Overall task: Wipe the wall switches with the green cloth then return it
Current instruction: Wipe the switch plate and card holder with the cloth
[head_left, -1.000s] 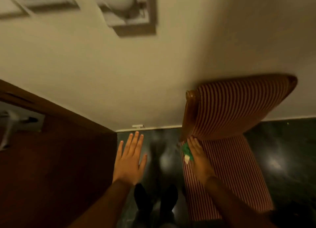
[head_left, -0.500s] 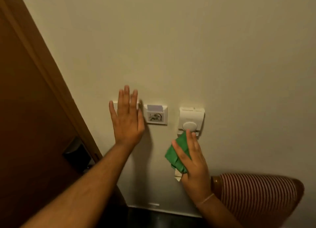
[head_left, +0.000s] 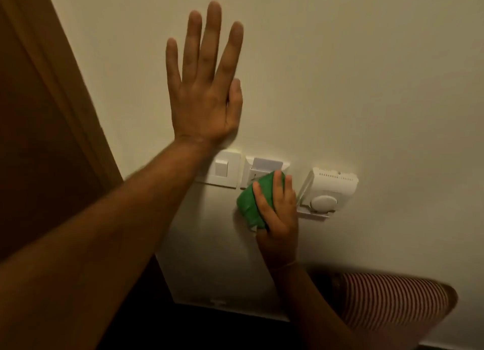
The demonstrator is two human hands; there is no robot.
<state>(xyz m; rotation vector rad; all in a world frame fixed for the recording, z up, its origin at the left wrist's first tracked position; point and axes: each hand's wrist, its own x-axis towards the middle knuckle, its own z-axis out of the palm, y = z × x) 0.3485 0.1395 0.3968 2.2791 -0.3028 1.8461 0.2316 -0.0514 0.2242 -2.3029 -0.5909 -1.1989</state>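
Three white fittings sit in a row on the cream wall: a rocker switch [head_left: 225,169] on the left, a key-card holder [head_left: 264,166] in the middle and a thermostat [head_left: 328,192] with a round dial on the right. My right hand [head_left: 279,218] presses the bunched green cloth [head_left: 252,201] against the lower part of the card holder. My left hand [head_left: 204,87] lies flat on the wall above the rocker switch, fingers spread and holding nothing. Its forearm covers the switch plate's left edge.
A brown wooden door and frame [head_left: 47,113] stand at the left. A red-and-white striped chair back [head_left: 392,302] stands against the wall at the lower right, below the thermostat. The white skirting board [head_left: 217,301] meets a dark floor.
My right hand has moved the cloth left from under the thermostat onto the card holder. My left hand has slid up off the rocker switch to the bare wall above it.
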